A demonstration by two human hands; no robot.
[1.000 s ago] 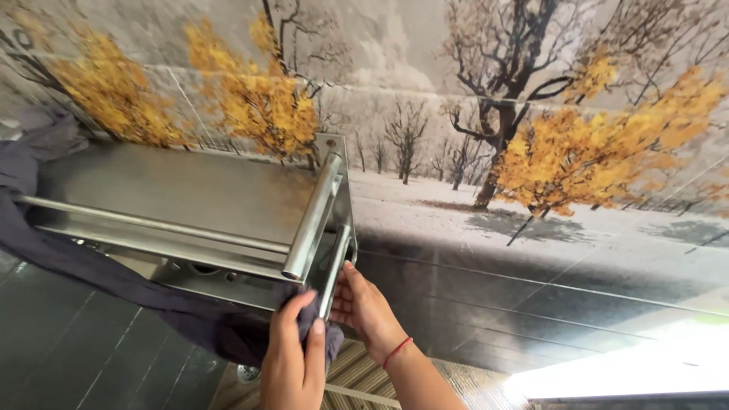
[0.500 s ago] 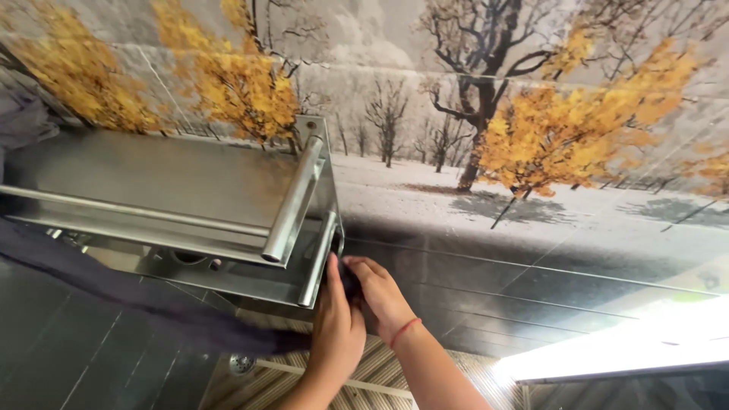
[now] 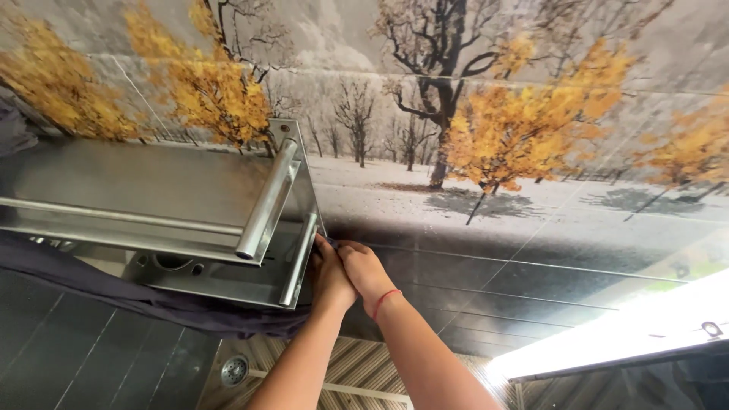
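Observation:
A stainless steel shelf (image 3: 152, 182) with round rails is fixed to a tiled wall. A dark cloth (image 3: 114, 292) hangs in a long band along the shelf's underside. Both my hands are pressed together at the shelf's right end, by the lower rail (image 3: 298, 258). My left hand (image 3: 328, 279) is closed around the cloth's right end. My right hand (image 3: 366, 267), with a red thread on its wrist, pinches a bit of dark cloth against the shelf's corner with its fingertips.
The wall (image 3: 493, 137) carries a picture of yellow-leaved trees in snow, with dark glossy tiles (image 3: 531, 281) beside it. A round metal drain (image 3: 234, 370) sits in a ribbed surface at the bottom. A bright light strip (image 3: 607, 342) glares at the lower right.
My hands have moved from the cloth below the shelf to the shelf's right end and closed together there. The view has shifted, so the shelf sits further left.

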